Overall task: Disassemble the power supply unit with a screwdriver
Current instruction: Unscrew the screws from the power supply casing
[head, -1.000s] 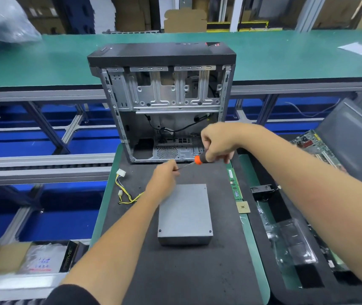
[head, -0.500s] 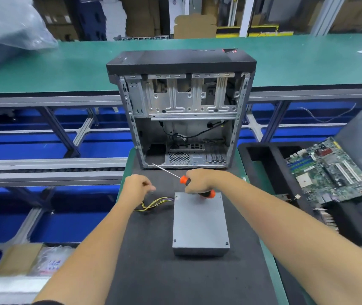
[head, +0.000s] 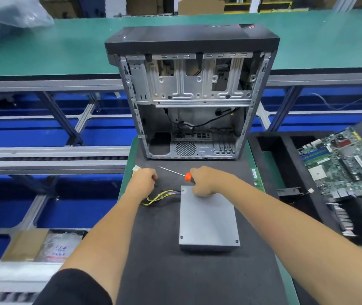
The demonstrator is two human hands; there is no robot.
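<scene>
Item: PSU, grey metal box, lid up, flat on the black mat of my surface, in front of the open, emptied PC case. Long axis runs away from me toward the case. Cable end points away; yellow and dark wires leave its far-left corner and trail left across the mat. Lid screws show at the far-left and both near corners; the far-right corner is hidden under my hand.

Right hand: fingers curled round the screwdriver, orange-collared handle in my fist, which rests on the far edge of the box. Shaft points left and slightly away, tip off the box and over bare mat, near no screw.

Left hand: just left of the wires, fingers curled under. I cannot tell whether they hold anything. A white connector sits at its far side, and a small dark speck on the mat beside it may be a screw.

Step, as I judge it: early in opening the lid; I am setting up, not driving.

Next move calls for: turning the tip down onto a corner screw, far-left being nearest, seating it square, and steadying the box with my left hand so it does not skid.

Also present: motherboard in the tray to my right.
</scene>
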